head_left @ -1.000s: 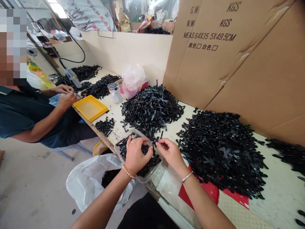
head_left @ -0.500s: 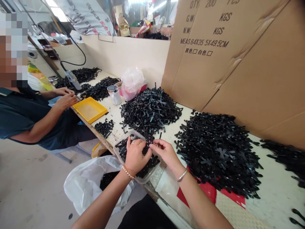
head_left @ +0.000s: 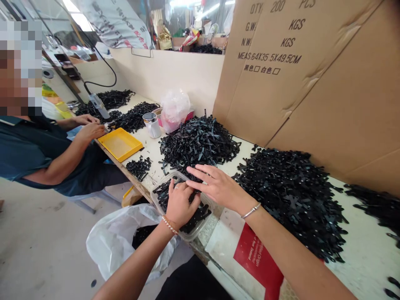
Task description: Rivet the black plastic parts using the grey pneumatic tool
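Observation:
A clear plastic tub [head_left: 189,237] full of small black strap-like pieces [head_left: 200,217] sits at the table's front edge. My left hand [head_left: 180,205] rests over the tub, fingers bent down among the pieces; whatever they grip is hidden. Above the tub's right rim, my right hand [head_left: 217,186] is open, fingers stretched out to the left, with nothing visible in it. Its fingertips lie close to the near edge of a heap of narrow black strips [head_left: 200,141]. To the right of that hand spreads a larger heap of black pieces with rounded ends [head_left: 290,196].
A co-worker's hands [head_left: 90,127] are at the left, beside a yellow tray [head_left: 121,146]. Behind the strips stand a white mug [head_left: 152,126] and a plastic bag [head_left: 175,110]. A large carton [head_left: 281,100] leans at the back. Below the table edge hangs a white sack [head_left: 106,246].
My right hand has left its pinch beside my left thumb; its fingers have straightened and it has moved slightly up. My left hand stays over the tub.

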